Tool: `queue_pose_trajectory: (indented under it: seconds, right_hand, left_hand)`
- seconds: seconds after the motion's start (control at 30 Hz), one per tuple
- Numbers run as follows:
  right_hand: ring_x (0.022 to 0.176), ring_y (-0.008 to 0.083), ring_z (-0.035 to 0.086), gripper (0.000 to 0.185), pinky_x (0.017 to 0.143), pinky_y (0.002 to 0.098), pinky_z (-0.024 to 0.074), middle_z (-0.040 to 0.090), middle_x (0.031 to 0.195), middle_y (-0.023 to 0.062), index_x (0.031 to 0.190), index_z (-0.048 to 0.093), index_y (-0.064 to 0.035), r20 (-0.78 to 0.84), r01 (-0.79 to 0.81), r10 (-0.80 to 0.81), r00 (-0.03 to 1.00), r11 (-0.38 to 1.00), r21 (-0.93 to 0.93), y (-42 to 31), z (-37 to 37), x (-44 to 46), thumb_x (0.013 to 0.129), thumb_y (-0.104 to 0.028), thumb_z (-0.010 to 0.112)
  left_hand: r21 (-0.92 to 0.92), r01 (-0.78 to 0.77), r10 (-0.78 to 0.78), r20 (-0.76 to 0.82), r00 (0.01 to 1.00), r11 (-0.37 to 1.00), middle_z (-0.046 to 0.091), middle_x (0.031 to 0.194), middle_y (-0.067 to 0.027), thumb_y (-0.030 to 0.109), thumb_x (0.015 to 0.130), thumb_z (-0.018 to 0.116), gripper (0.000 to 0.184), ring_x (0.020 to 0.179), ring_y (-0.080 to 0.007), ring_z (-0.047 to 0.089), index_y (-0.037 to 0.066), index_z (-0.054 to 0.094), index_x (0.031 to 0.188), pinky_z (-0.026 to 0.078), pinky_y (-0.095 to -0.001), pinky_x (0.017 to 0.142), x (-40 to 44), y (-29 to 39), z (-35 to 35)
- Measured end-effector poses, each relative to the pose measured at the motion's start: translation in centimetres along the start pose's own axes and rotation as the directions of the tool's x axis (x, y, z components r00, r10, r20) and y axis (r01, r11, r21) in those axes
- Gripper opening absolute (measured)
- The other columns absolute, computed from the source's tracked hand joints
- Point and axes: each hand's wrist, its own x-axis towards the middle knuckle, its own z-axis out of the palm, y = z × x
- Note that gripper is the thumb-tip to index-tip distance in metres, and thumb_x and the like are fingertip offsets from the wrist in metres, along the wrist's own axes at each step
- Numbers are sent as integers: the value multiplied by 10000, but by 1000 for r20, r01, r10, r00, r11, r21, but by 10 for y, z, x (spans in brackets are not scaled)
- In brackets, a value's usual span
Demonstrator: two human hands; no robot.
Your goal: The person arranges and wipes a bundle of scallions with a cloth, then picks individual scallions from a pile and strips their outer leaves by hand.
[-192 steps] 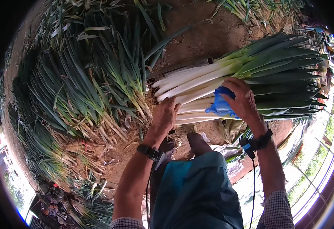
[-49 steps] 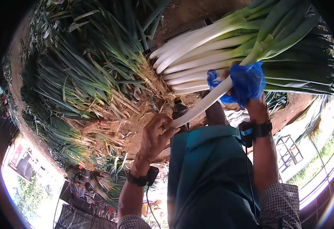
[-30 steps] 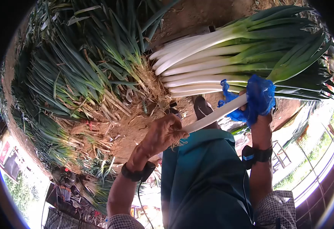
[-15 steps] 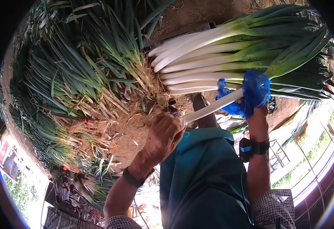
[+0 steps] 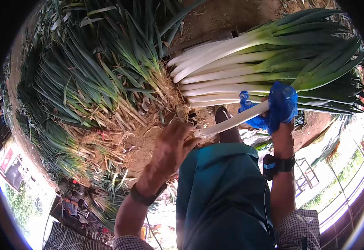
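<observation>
My right hand [image 5: 280,110], in a torn blue plastic covering, grips a large green onion [image 5: 236,120] around its upper shaft. The white shaft slants down toward my left hand, and its dark green leaves spread to the upper right. My left hand [image 5: 169,143] is bare and slightly blurred, its fingers apart beside the onion's root end. Just beyond my right hand lies a row of clean green onions [image 5: 228,71], white ends to the left. The blue plastic hides most of my right fingers.
A large heap of untrimmed green onions [image 5: 82,83] with dirty roots covers the left side. Bare soil [image 5: 142,143] with scraps lies between heap and row. A teal apron [image 5: 221,191] covers my lap. A wire fence [image 5: 344,187] stands at right.
My left hand has let go of the onion's root end and its fingers have opened, moving slightly left. My right hand still grips the onion. The whole view has shifted slightly.
</observation>
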Motion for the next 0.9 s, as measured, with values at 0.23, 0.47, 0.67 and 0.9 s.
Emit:
queue_pose_trajectory:
  seconds: [0.23,0.47,0.67,0.9]
  right_hand:
    - [787,175,648,406,719,293,538,698,1044,152,1279,593,1,47,59,-57,997,998,-32,9,-4,0,986,-279,616]
    - [794,189,650,457,728,310,539,693,1046,162,1272,591,8,98,-7,3,995,999,35,5,-11,13,968,-330,634]
    - [794,189,644,522,729,308,533,686,1055,171,1286,581,11,93,78,-76,993,997,-14,-7,-18,13,944,-377,649]
    - [792,199,631,385,732,323,524,676,1084,171,1300,575,11,83,75,-79,993,996,47,-9,-5,18,965,-176,612]
  left_hand:
    - [38,-51,53,-56,997,998,613,849,-109,37,793,800,243,766,-304,641,40,618,954,536,-407,671,-2,6,46]
    - [61,-26,28,-42,999,998,589,790,-103,-7,792,752,204,683,-298,624,71,593,893,524,-411,602,-22,-29,61]
    - [53,413,-339,-482,808,909,655,1244,-174,83,922,702,327,1103,-297,660,75,653,1246,572,-460,957,-22,-109,-20]
    - [102,98,-60,-321,945,990,715,1027,-131,170,878,778,315,891,-235,706,27,680,1142,613,-327,746,42,-4,-58]
